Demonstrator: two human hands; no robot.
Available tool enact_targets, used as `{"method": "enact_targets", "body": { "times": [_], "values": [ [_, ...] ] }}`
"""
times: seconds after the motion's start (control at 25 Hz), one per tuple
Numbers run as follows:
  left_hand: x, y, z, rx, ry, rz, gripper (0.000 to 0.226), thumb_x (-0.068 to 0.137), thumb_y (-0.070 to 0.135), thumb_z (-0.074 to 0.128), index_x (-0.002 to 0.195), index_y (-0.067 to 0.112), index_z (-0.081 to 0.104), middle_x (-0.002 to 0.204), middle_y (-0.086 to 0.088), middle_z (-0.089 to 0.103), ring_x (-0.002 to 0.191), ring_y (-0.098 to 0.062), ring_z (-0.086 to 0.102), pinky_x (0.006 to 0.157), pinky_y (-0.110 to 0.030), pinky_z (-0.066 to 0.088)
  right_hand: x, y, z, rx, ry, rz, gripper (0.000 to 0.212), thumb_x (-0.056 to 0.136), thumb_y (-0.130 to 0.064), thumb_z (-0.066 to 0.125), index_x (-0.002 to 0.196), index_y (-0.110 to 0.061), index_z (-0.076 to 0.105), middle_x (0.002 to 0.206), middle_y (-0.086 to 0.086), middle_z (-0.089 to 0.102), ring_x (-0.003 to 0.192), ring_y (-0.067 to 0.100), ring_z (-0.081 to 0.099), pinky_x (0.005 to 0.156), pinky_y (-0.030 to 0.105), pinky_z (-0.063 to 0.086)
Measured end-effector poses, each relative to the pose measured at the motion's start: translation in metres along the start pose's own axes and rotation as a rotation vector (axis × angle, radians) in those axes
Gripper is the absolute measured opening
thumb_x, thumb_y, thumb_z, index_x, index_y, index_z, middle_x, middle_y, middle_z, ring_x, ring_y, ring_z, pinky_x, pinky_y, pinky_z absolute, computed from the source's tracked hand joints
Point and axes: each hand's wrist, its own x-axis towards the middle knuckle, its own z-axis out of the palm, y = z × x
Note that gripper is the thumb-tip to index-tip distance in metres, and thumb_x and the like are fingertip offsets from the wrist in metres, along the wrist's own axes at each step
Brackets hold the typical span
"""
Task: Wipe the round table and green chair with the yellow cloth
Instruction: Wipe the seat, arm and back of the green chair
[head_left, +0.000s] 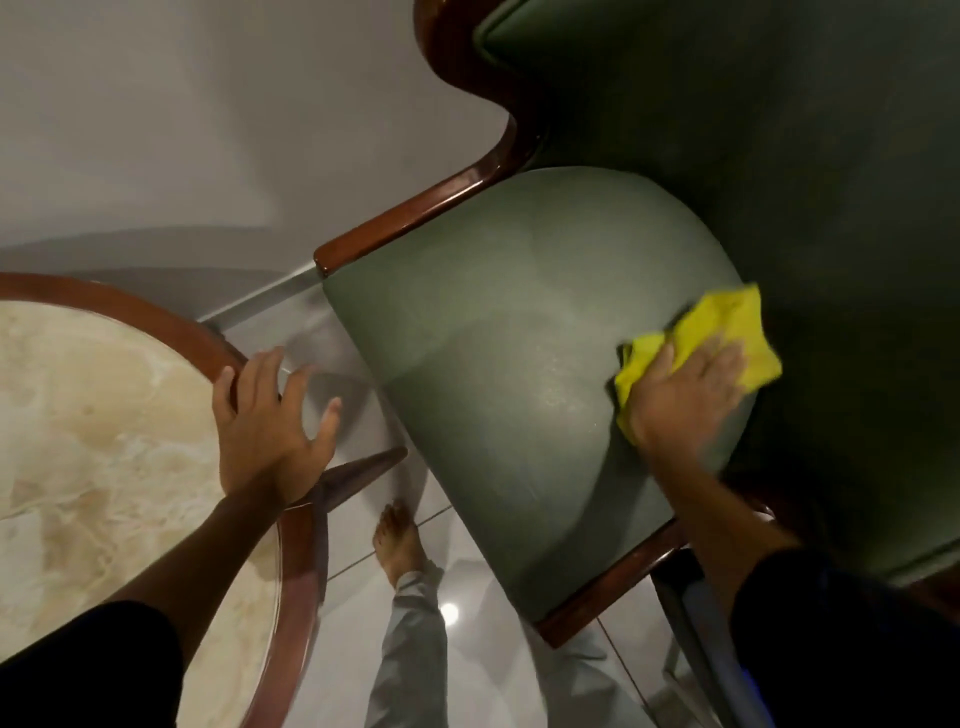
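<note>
The green chair (509, 364) fills the middle and right, with a padded green seat, a dark green back and a reddish wooden frame. My right hand (685, 395) presses the yellow cloth (727, 327) flat on the seat's right side, close to the backrest. The round table (78, 415), with a pale marbled top and a brown wooden rim, lies at the left. My left hand (265, 436) rests on the table's rim with its fingers spread and nothing in it.
Glossy pale floor tiles (467, 649) show between table and chair. My bare foot (397, 540) and grey trouser leg stand there. A pointed wooden table leg (363, 475) juts out toward the chair. A plain wall (208, 130) runs behind.
</note>
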Motion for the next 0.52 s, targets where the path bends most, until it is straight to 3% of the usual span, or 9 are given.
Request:
{"method": "enact_targets", "body": {
  "times": [0.12,0.24,0.28,0.4,0.44,0.48,0.52],
  "values": [
    [-0.002,-0.005,0.005,-0.005,0.040,0.021,0.056,0.093,0.054,0.035,0.127,0.015,0.056,0.148,-0.014,0.046,0.140,-0.031,0.038,0.119,-0.051,0.017,-0.115,0.008,0.013,-0.039,0.016,-0.059,0.067,0.100,-0.043,0.037,0.150,0.000,0.028,0.157,0.026,0.028,0.146,0.041,0.025,0.118,0.055,0.021],
    [-0.003,-0.005,0.008,0.017,0.100,0.044,0.053,0.097,0.052,0.037,0.125,0.013,0.060,0.143,-0.015,0.053,0.137,-0.030,0.044,0.119,-0.051,0.023,-0.139,-0.038,0.020,-0.033,-0.100,-0.251,0.068,0.098,-0.049,0.037,0.152,-0.008,0.029,0.159,0.020,0.026,0.148,0.038,0.022,0.120,0.056,0.019],
    [-0.004,-0.004,0.008,0.022,0.117,0.051,0.052,0.097,0.051,0.038,0.125,0.012,0.061,0.142,-0.015,0.055,0.136,-0.030,0.046,0.119,-0.052,0.024,-0.136,-0.055,0.019,-0.065,-0.160,-0.442,0.068,0.097,-0.052,0.037,0.152,-0.012,0.029,0.160,0.018,0.025,0.149,0.037,0.020,0.121,0.056,0.018],
    [-0.006,-0.002,0.007,0.013,0.151,0.071,0.055,0.100,0.050,0.035,0.126,0.008,0.060,0.137,-0.017,0.059,0.133,-0.032,0.050,0.117,-0.055,0.027,-0.120,-0.069,0.014,-0.219,-0.282,-1.285,0.075,0.092,-0.064,0.036,0.154,-0.022,0.026,0.163,0.015,0.016,0.152,0.034,0.009,0.121,0.055,0.013],
    [-0.005,0.001,0.006,-0.033,0.139,0.050,0.059,0.099,0.052,0.032,0.128,0.007,0.057,0.136,-0.018,0.059,0.132,-0.033,0.050,0.118,-0.056,0.026,-0.117,-0.063,0.007,-0.215,-0.355,-1.417,0.076,0.089,-0.067,0.037,0.153,-0.025,0.028,0.164,0.014,0.017,0.152,0.031,0.009,0.122,0.054,0.011],
    [-0.004,0.004,0.003,-0.109,0.116,0.001,0.063,0.098,0.055,0.030,0.132,0.007,0.053,0.135,-0.018,0.059,0.132,-0.033,0.049,0.119,-0.057,0.022,-0.119,-0.052,0.001,-0.169,-0.372,-1.396,0.076,0.088,-0.068,0.041,0.150,-0.026,0.033,0.162,0.013,0.023,0.151,0.030,0.016,0.122,0.052,0.014],
    [-0.001,0.008,-0.001,-0.206,0.088,-0.061,0.067,0.095,0.058,0.030,0.135,0.008,0.048,0.136,-0.018,0.057,0.134,-0.033,0.047,0.120,-0.056,0.018,-0.126,-0.040,-0.005,-0.095,-0.342,-1.227,0.074,0.085,-0.068,0.046,0.145,-0.024,0.041,0.156,0.013,0.035,0.145,0.029,0.029,0.117,0.051,0.026]
  ]
}}
